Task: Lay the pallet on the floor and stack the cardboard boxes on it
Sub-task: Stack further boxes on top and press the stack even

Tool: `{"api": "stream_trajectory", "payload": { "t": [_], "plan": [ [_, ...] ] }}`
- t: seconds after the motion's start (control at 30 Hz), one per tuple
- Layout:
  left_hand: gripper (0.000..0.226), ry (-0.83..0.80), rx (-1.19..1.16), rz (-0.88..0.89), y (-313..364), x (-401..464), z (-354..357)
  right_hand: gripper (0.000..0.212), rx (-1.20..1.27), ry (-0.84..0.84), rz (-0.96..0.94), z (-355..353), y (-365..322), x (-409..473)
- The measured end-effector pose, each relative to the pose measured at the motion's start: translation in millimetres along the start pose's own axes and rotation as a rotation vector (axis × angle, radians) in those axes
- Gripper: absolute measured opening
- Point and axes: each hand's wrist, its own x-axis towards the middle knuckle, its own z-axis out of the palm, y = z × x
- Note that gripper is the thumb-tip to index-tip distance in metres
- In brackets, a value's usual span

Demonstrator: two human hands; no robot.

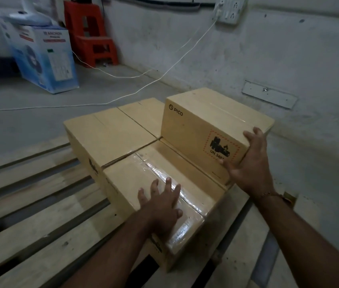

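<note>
A wooden slatted pallet [29, 196] lies flat on the concrete floor. Several tan cardboard boxes stand on it in one layer, among them a near taped box [185, 179] and a left box [106, 134]. One more PICO box [203, 125] with a red-framed battery label sits on top at the back right. My right hand [247, 163] grips that top box at its near right corner. My left hand [162, 202] rests flat, fingers spread, on the taped top of the near box.
A grey wall runs close along the right and back, with a socket panel [228, 11] and a white cable [122, 73] trailing across the floor. A blue-white fan carton [46, 57] and red plastic stools [91, 34] stand at the back left.
</note>
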Motion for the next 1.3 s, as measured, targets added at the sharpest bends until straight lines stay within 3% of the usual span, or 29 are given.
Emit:
{"api": "stream_trajectory", "payload": {
  "t": [0.37,0.43,0.57,0.63,0.7,0.8,0.93,1.1,1.23,1.3],
  "plan": [
    [0.078,-0.001,-0.042,0.005,0,0,-1,0.082,0.067,0.029,0.015,-10,2,-6],
    [0.08,0.021,-0.076,0.0,-2,0,0,0.092,0.097,0.056,0.062,-6,2,-13],
    [0.082,0.16,-0.185,-0.02,-5,0,-2,0.149,0.262,-0.011,0.377,17,10,-28],
    [0.086,0.199,-0.204,-0.041,-7,0,-4,0.164,0.34,-0.089,0.472,28,15,-35],
    [0.089,0.172,-0.175,-0.047,-7,0,-5,0.16,0.323,-0.172,0.486,35,17,-42],
    [0.089,0.165,-0.232,-0.046,-7,-4,-5,0.147,0.262,-0.16,0.489,41,16,-44],
    [0.091,0.157,-0.212,-0.035,-5,-5,-8,0.146,0.234,-0.174,0.45,36,18,-46],
    [0.093,0.147,-0.22,-0.029,-3,-2,-9,0.148,-0.083,0.071,0.099,5,6,-25],
    [0.098,0.153,-0.276,-0.095,-6,7,-18,0.104,-0.046,-0.086,0.091,-5,-5,2],
    [0.1,0.246,-0.439,-0.138,-15,36,-36,0.095,-0.035,-0.092,0.121,-3,-6,2]
  ]
}}
